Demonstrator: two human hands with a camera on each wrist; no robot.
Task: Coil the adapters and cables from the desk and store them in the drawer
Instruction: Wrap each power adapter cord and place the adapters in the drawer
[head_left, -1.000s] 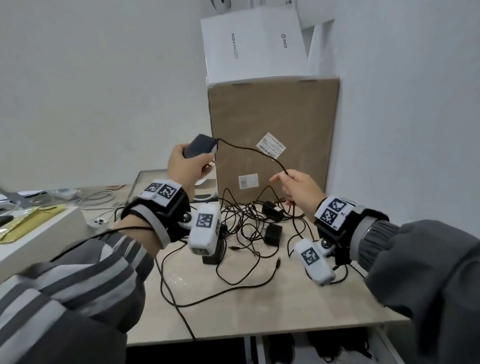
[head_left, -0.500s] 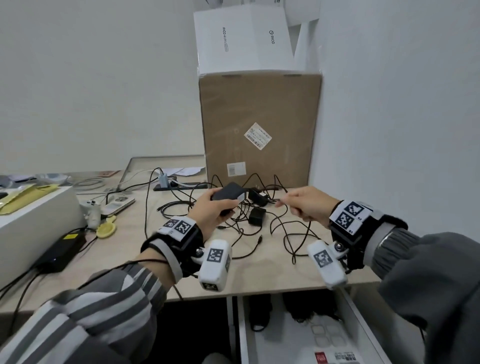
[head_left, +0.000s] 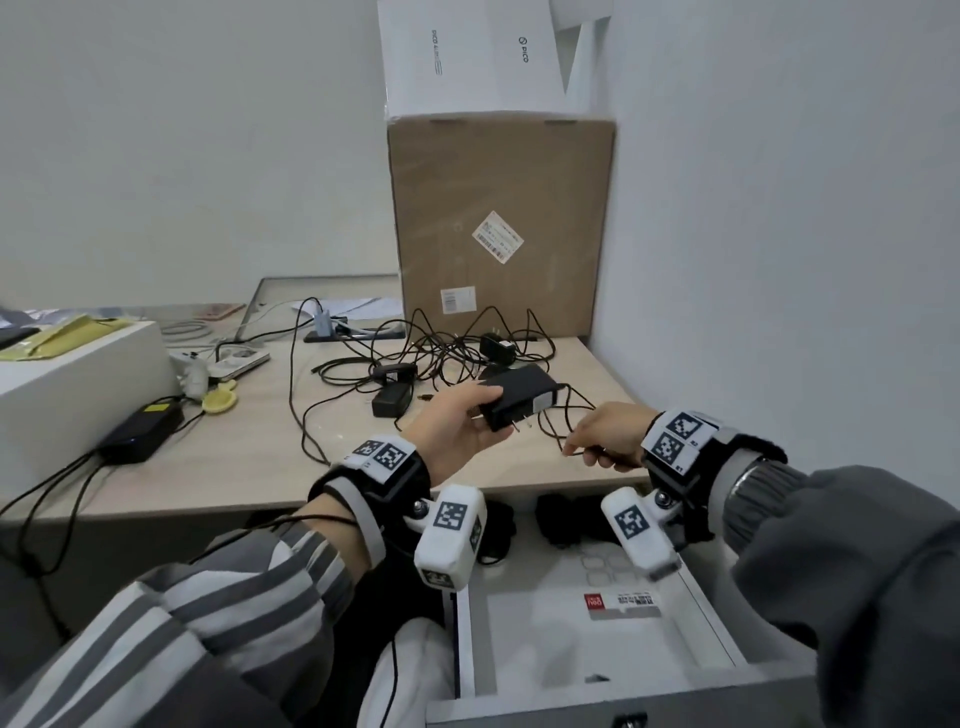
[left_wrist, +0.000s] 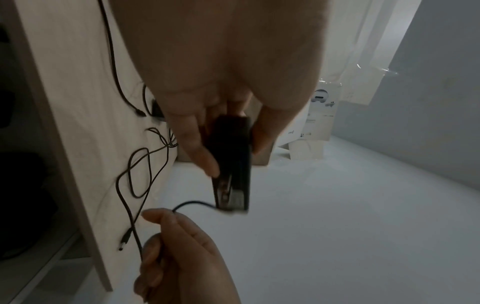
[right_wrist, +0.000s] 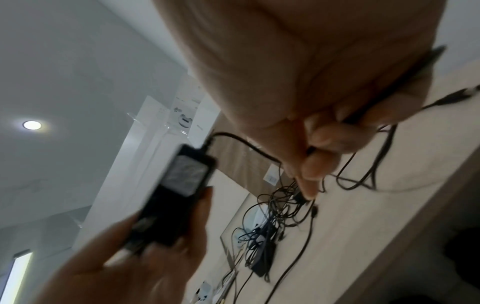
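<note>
A flat black rectangular power adapter (head_left: 519, 397) is gripped by the left hand (head_left: 457, 434) above the counter (head_left: 260, 457) edge, its thin black cable (head_left: 566, 415) pinched by the right hand (head_left: 610, 434); coiling is judged begun, looping needed next.

A right hand (right_wrist: 298, 67) fills the upper frame, fingers curled round a thin black cable (right_wrist: 241, 144) leading to a black rectangular power adapter (right_wrist: 176, 195), gripped lower left by the left hand (right_wrist: 135, 263). Tangled black cords (right_wrist: 283, 207) litter the pale wooden desk (right_wrist: 363, 226).
</note>
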